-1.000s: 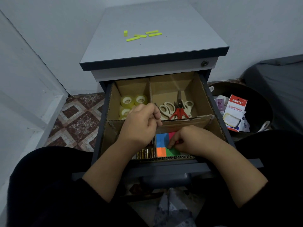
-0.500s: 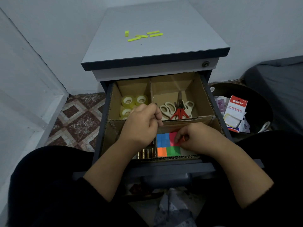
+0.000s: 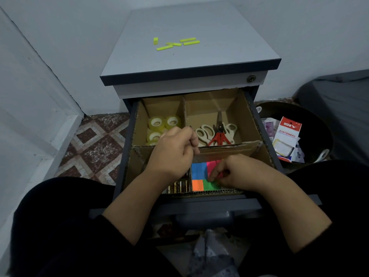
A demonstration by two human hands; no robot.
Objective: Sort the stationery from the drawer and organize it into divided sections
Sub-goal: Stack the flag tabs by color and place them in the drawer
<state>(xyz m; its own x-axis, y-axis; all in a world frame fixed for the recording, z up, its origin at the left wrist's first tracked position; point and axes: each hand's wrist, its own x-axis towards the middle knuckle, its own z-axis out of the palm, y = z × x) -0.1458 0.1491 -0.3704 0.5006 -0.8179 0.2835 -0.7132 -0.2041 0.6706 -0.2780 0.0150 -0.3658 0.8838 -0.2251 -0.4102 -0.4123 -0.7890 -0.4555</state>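
Four sections divide the brown cardboard insert [image 3: 247,114] that sits in the open grey drawer [image 3: 209,204] of the small grey cabinet [image 3: 189,33]. My left hand [image 3: 173,154] is over the middle cardboard wall, with its fingers curled together near the thumb; I cannot tell if something small is held between them. My right hand [image 3: 237,172] is in the front right section, and its fingers [image 3: 212,176] are bent down and touch the stack of coloured sticky notes [image 3: 199,176], at the border of the pink and green parts. These notes, in blue, pink, orange and green, lie flat against the front wall of this section.

In the back left section stand the rolls of clear yellowish tape [image 3: 161,124], close to each other. In the back right section lie the scissors with cream handles and one with red handles [image 3: 216,132], all touching. In the front left section, partly hidden under my left wrist, I see a row of small shiny gold-coloured metal pieces [image 3: 178,186].

On top of the cabinet lie several small bright yellow strips [image 3: 175,44]. To the right, on the floor, stands a dark round bin [image 3: 311,116] with a red and white stationery packet [image 3: 286,136] inside.
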